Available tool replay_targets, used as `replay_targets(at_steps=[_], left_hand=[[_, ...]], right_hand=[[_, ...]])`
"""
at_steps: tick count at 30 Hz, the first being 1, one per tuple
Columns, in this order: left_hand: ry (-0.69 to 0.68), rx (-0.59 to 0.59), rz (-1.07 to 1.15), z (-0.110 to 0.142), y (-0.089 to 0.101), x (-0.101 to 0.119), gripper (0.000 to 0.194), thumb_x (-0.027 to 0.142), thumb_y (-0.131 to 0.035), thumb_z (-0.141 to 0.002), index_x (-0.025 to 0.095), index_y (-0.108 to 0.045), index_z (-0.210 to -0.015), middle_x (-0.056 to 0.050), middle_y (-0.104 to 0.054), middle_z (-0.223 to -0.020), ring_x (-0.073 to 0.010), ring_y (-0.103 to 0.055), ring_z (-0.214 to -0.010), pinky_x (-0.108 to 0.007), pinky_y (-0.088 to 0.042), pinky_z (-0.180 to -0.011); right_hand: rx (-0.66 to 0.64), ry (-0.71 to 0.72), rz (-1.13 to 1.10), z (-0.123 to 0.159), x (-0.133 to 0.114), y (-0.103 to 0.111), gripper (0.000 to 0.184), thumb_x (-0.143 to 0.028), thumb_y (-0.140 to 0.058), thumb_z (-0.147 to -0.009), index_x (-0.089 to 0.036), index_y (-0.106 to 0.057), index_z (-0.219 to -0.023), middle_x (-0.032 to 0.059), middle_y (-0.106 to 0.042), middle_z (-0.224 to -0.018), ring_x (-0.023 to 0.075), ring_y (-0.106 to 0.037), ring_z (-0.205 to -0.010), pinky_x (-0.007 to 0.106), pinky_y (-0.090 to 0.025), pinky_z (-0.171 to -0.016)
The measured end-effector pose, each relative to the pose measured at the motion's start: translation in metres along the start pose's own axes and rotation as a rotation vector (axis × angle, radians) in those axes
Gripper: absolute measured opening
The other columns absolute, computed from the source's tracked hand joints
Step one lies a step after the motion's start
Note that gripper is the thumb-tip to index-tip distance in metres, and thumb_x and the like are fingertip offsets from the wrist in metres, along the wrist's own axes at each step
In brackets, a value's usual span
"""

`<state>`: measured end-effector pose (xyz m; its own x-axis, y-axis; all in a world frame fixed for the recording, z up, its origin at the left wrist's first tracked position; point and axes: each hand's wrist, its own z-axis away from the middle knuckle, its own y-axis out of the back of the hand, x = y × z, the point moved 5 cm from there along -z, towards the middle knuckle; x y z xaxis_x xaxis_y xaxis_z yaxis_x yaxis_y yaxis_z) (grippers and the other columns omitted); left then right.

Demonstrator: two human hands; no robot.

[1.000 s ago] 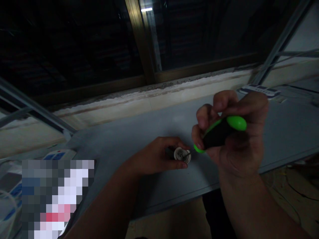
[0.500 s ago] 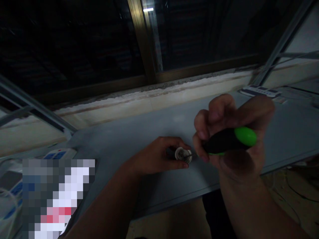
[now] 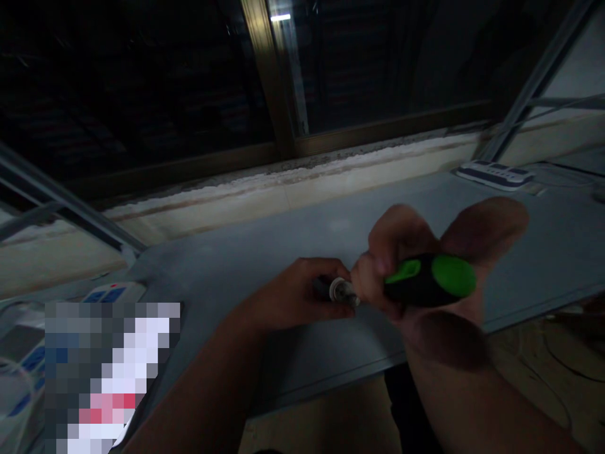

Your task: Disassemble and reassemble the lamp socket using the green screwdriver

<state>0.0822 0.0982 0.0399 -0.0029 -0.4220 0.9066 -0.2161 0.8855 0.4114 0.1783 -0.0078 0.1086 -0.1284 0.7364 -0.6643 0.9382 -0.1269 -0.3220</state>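
My left hand [image 3: 295, 293] is closed around a small round fitting with a white rim [image 3: 338, 290], like a lamp socket, its hollow end facing right. The dark part of it lies in my grip and is mostly hidden. In my right hand [image 3: 439, 277] is a screwdriver [image 3: 428, 279] with a black and green handle, its butt end towards me. The fingertips of my right hand come right up to the fitting's mouth and cover most of the shaft. Whether the tip touches anything inside cannot be made out.
Both hands are above a grey-blue table [image 3: 227, 265] below a dark window. White power strips stand at the back right [image 3: 494, 175] and left [image 3: 113, 291]. A blurred-out flat item [image 3: 142, 353] lies at the left. Metal posts rise on both sides.
My right hand has come left, closer to the fitting. The screwdriver handle has turned, showing a green patch on its side. My left hand has barely moved.
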Motion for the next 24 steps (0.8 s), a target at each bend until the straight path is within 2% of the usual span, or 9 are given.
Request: replay_targets(at_steps=[3,5,8,11,14,16,18,21,24], left_hand=[[-0.003,0.003,0.008,0.0003,-0.0006,0.0002,0.028,0.031,-0.08,-0.087,0.015,-0.07,-0.107,-0.003,-0.073,-0.097,-0.0157,-0.066,-0.087,-0.027,-0.054,-0.078],[-0.022,0.008,0.028,-0.0004,-0.0009,-0.0008,0.031,0.033,-0.081,-0.086,0.016,-0.07,-0.11,-0.003,-0.073,-0.098,-0.0161,-0.067,-0.087,-0.027,-0.054,-0.078],[-0.04,-0.008,0.023,-0.0019,-0.0013,-0.003,0.034,0.038,-0.082,-0.085,0.016,-0.071,-0.109,-0.006,-0.074,-0.1,-0.0177,-0.068,-0.089,-0.03,-0.055,-0.081],[-0.029,-0.014,0.008,-0.0021,-0.0004,-0.0032,0.036,0.038,-0.083,-0.084,0.016,-0.071,-0.111,-0.007,-0.074,-0.104,-0.0195,-0.069,-0.093,-0.032,-0.055,-0.084],[-0.024,0.007,0.009,-0.0013,0.0007,-0.001,0.033,0.035,-0.083,-0.084,0.016,-0.071,-0.109,-0.005,-0.074,-0.102,-0.0186,-0.069,-0.092,-0.031,-0.055,-0.083],[-0.017,0.015,0.019,-0.0009,0.0007,-0.0009,0.032,0.034,-0.084,-0.083,0.016,-0.071,-0.106,-0.004,-0.074,-0.099,-0.0172,-0.068,-0.088,-0.029,-0.055,-0.081],[-0.018,0.013,0.031,-0.0011,0.0005,-0.002,0.032,0.036,-0.084,-0.083,0.016,-0.071,-0.105,-0.004,-0.073,-0.098,-0.0164,-0.068,-0.086,-0.029,-0.055,-0.079],[-0.032,-0.004,0.043,-0.0016,0.0001,-0.0042,0.035,0.04,-0.083,-0.083,0.017,-0.071,-0.107,-0.005,-0.074,-0.098,-0.0174,-0.068,-0.087,-0.03,-0.055,-0.079],[-0.02,-0.012,0.022,-0.0016,0.0,-0.0051,0.037,0.039,-0.083,-0.084,0.017,-0.072,-0.112,-0.007,-0.075,-0.105,-0.02,-0.07,-0.094,-0.032,-0.056,-0.084]], right_hand=[[0.068,0.134,0.032,-0.005,-0.004,0.0045,0.03,-0.037,-0.087,-0.079,-0.031,-0.062,-0.095,0.0009,-0.055,-0.1,0.015,-0.062,-0.077,0.026,-0.053,-0.054],[0.007,0.046,0.045,-0.0077,-0.0009,0.0062,0.021,-0.045,-0.075,-0.09,-0.027,-0.07,-0.1,0.0034,-0.059,-0.095,0.0164,-0.063,-0.076,0.032,-0.056,-0.061],[-0.145,-0.108,-0.095,-0.0051,0.0024,0.0042,0.031,-0.047,-0.051,-0.105,-0.023,-0.071,-0.106,0.0004,-0.058,-0.068,0.0131,-0.054,-0.054,0.028,-0.049,-0.051],[-0.145,-0.121,-0.221,-0.0012,0.0021,0.0025,0.031,-0.052,-0.043,-0.106,-0.027,-0.063,-0.106,-0.0035,-0.054,-0.057,0.0103,-0.04,-0.041,0.022,-0.037,-0.041],[-0.064,0.03,-0.182,-0.0028,-0.0012,0.0034,0.017,-0.048,-0.064,-0.098,-0.032,-0.058,-0.098,-0.0021,-0.062,-0.077,0.009,-0.046,-0.048,0.019,-0.037,-0.04],[-0.004,0.093,-0.11,-0.0058,-0.0024,0.0066,0.022,-0.038,-0.08,-0.086,-0.033,-0.061,-0.095,-0.0015,-0.061,-0.096,0.01,-0.056,-0.059,0.02,-0.043,-0.042],[0.02,0.066,-0.043,-0.0087,-0.0019,0.0101,0.024,-0.039,-0.084,-0.082,-0.03,-0.066,-0.096,0.0005,-0.058,-0.102,0.0141,-0.063,-0.071,0.025,-0.051,-0.047],[-0.095,-0.086,-0.052,-0.0085,0.0011,0.0087,0.024,-0.048,-0.063,-0.099,-0.025,-0.07,-0.1,0.0011,-0.059,-0.08,0.0139,-0.061,-0.061,0.029,-0.053,-0.051],[-0.157,-0.142,-0.162,-0.004,0.0015,0.0052,0.03,-0.051,-0.045,-0.106,-0.029,-0.065,-0.105,-0.0039,-0.055,-0.058,0.0111,-0.046,-0.043,0.024,-0.043,-0.043]])
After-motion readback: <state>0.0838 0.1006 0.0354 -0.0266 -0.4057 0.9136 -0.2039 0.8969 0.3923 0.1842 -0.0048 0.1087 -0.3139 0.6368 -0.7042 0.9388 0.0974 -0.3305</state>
